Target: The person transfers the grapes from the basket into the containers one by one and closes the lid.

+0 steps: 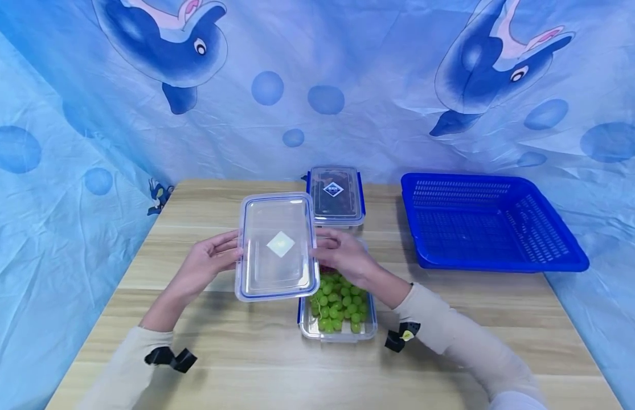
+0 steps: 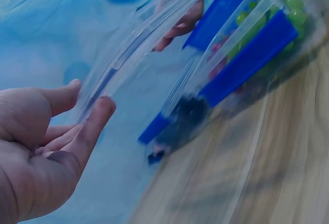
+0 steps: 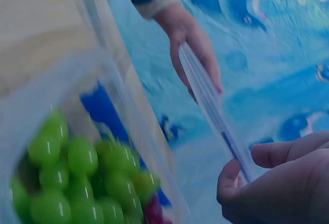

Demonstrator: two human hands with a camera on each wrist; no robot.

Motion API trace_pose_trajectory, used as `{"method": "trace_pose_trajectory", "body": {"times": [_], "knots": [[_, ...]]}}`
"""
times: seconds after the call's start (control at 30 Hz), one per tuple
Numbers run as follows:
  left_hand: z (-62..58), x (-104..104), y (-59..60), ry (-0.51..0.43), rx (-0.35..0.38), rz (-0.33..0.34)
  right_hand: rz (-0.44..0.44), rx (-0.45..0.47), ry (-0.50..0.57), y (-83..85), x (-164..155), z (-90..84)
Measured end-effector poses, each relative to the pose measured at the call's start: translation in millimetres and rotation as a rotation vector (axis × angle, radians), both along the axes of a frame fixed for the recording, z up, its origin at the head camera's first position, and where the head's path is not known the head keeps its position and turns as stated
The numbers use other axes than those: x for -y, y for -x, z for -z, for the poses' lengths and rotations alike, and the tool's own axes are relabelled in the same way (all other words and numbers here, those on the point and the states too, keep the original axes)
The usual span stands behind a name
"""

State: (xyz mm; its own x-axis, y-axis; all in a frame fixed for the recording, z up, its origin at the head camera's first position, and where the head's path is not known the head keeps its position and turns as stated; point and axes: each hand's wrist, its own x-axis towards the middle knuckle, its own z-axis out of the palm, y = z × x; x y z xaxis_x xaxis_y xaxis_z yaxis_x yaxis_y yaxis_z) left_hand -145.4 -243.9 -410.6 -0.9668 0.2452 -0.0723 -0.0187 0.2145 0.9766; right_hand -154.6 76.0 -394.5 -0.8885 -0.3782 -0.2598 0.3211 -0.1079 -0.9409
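Lid [image 1: 278, 246], hands [image 1: 207, 263] gripping both sides

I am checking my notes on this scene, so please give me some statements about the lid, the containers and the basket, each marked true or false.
1. Both hands hold the clear lid, left hand and right hand on opposite edges. True.
2. The open container holds mostly green grapes. True.
3. The lid is pressed shut on the open container. False: it is held above the table, partly left of it.
4. The blue basket is full of grapes. False: nothing shows in it.
5. A second, closed container stands behind the open one. True.
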Motion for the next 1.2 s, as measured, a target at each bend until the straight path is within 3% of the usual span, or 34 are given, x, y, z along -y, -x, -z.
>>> {"method": "trace_pose_trajectory", "body": {"times": [0.2, 0.33, 0.67, 0.87, 1.03, 1.13, 1.2], "knots": [[0.6, -39.4, 18.9, -0.091, -0.021, -0.007, 0.083, -0.088, -0.036, 11.9, -32.6, 1.0], [0.9, -60.5, 32.5, -0.127, -0.028, -0.002, 0.135, -0.091, -0.054, 15.1, -50.2, 0.1], [0.9, -95.4, 55.7, -0.17, -0.057, 0.007, 0.149, -0.252, -0.271, 26.3, -82.4, -3.0], [-2.7, -111.4, 66.0, -0.189, -0.147, 0.004, 0.206, -0.394, -0.411, 32.2, -93.5, -6.2], [-6.6, -119.4, 66.1, -0.182, -0.247, 0.008, 0.278, -0.517, -0.375, 30.5, -99.1, -8.1], [-9.3, -121.1, 64.2, -0.109, -0.336, 0.016, 0.331, -0.62, -0.37, 27.5, -102.7, -8.1], [-10.1, -121.2, 64.1, -0.005, -0.409, 0.017, 0.366, -0.685, -0.381, 25.4, -104.9, -7.8]]}}
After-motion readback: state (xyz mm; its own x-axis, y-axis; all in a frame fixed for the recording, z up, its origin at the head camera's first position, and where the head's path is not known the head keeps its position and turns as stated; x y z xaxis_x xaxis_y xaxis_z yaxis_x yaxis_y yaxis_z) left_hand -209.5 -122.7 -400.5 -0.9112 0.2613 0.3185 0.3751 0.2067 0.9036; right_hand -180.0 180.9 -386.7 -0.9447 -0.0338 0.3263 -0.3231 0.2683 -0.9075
